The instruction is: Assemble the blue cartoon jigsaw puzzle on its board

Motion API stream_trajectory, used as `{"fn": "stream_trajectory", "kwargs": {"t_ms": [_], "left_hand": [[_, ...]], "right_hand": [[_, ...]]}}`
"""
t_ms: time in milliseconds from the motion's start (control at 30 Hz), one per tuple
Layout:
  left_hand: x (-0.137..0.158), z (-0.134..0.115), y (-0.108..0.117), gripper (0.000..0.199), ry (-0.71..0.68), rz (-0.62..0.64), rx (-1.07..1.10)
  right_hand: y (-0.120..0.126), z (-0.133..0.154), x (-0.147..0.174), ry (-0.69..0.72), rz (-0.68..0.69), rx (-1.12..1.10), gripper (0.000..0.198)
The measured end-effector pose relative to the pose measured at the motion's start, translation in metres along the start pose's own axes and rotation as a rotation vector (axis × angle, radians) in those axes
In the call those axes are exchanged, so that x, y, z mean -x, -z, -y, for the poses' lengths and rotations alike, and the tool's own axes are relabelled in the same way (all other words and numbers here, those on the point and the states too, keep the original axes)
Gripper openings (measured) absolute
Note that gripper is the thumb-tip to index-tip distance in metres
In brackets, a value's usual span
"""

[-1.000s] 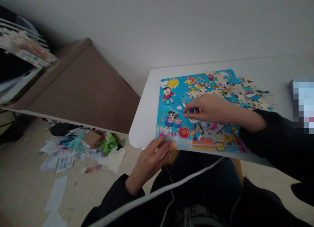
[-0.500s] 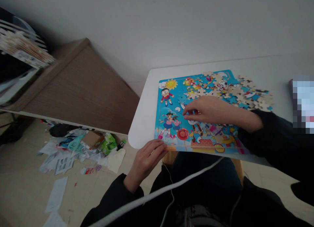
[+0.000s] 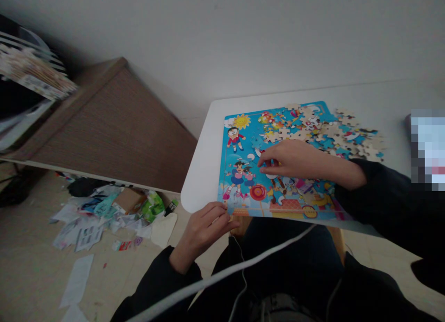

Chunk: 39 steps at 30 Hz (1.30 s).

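A blue jigsaw puzzle board (image 3: 229,160) with printed cartoon figures lies on the white table. Above its middle is my right hand (image 3: 292,160), thumb and fingers bent together in a pinch with the tips close to the picture. Whatever lies between those fingertips is hidden. My left hand (image 3: 205,227) is at the board's near left corner, its fingers extended at the edge and the thumb apart, below the table's rim. Loose puzzle pieces (image 3: 333,132), many with the bare wooden side up, are heaped over the board's right part and onto the table.
The white table (image 3: 201,173) stands against a wall. Brown cabinet (image 3: 118,118) at left, with a bundle of cotton swabs (image 3: 38,71) on top. Bags and papers (image 3: 114,206) litter the floor. A white cable (image 3: 222,278) crosses my lap. A blurred-out device (image 3: 427,150) lies at right.
My left hand has slid slightly down and left, and its thumb has come away from the board's edge. My right hand stays at nearly the same spot over the board.
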<state>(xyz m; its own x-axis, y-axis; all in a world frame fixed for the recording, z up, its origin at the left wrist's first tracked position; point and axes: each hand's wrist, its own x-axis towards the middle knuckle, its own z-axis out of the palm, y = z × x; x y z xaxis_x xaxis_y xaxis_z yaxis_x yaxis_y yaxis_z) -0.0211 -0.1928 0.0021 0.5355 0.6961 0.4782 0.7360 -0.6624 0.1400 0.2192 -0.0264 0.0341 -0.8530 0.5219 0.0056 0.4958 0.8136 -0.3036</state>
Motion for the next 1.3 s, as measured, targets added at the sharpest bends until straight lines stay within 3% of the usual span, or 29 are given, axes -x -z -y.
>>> {"fn": "stream_trajectory", "kwargs": {"t_ms": [133, 200, 367, 467, 800, 1000, 1133, 1300], "left_hand": [[-0.017, 0.015, 0.01, 0.005, 0.015, -0.003, -0.045], [-0.027, 0.029, 0.01, 0.012, 0.071, 0.045, -0.068], [-0.047, 0.063, -0.002, 0.03, 0.122, 0.125, -0.087], [-0.051, 0.071, -0.011, 0.032, 0.122, 0.19, -0.021], [-0.054, 0.052, -0.022, 0.02, 0.073, 0.148, 0.051], [-0.054, 0.05, -0.021, 0.019, 0.062, 0.143, 0.037], [-0.055, 0.05, -0.021, 0.018, 0.06, 0.134, 0.056], [-0.054, 0.049, -0.021, 0.017, 0.073, 0.121, 0.079]], "right_hand": [[-0.007, 0.001, -0.001, 0.035, -0.051, 0.017, 0.028], [-0.012, 0.001, -0.002, 0.085, -0.102, 0.041, 0.03], [-0.025, -0.003, -0.003, 0.216, -0.15, 0.091, 0.034], [-0.028, -0.005, -0.004, 0.241, -0.141, 0.095, 0.034], [-0.027, -0.005, -0.006, 0.238, -0.098, 0.046, 0.034], [-0.017, 0.004, -0.004, 0.221, -0.108, 0.049, 0.034], [-0.011, 0.015, -0.002, 0.188, -0.025, 0.105, 0.042], [-0.015, 0.018, -0.002, 0.172, -0.004, 0.099, 0.037]]}}
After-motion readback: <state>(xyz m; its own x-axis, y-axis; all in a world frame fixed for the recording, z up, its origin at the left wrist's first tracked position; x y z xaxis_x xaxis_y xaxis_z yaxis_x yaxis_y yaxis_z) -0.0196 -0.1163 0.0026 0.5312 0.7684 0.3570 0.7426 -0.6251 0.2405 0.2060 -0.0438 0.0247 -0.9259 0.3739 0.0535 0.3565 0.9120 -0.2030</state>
